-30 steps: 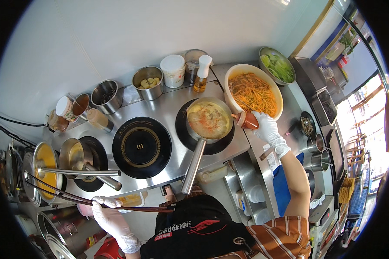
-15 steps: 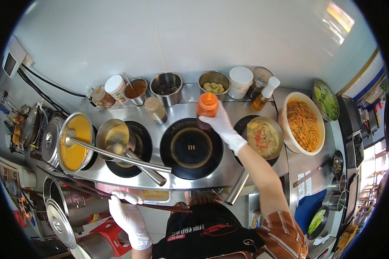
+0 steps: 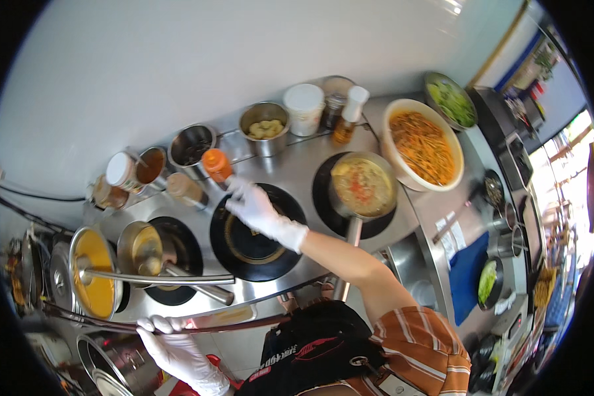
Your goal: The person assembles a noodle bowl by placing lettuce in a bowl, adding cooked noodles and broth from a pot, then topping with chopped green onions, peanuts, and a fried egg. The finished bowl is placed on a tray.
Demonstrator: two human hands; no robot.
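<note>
My right hand (image 3: 256, 210), in a white glove, is over the middle black hob (image 3: 277, 261), fingers spread and slightly blurred. Its fingertips are beside an orange-capped squeeze bottle (image 3: 216, 164), which stands next to the pot of dark contents (image 3: 191, 146); whether they still touch it is hard to see. Low on the left, my gloved left hand (image 3: 178, 350) is closed around long dark chopsticks (image 3: 244, 326), held roughly level along the counter's front edge. On the right hob sits a pan of broth with red bits (image 3: 363, 188), its handle towards me.
At left are a pot of yellow liquid (image 3: 98, 274) with a ladle and a small saucepan (image 3: 142, 247). Along the wall stand a pale-capped bottle (image 3: 186, 190), a white tub (image 3: 303, 109) and a spray bottle (image 3: 350, 115). A large bowl of shredded carrot (image 3: 421, 146) stands right.
My right hand has moved left with the orange-capped bottle, which now stands beside the dark-filled pot, and its fingers have opened. The view has turned to the right; my left hand keeps the chopsticks.
</note>
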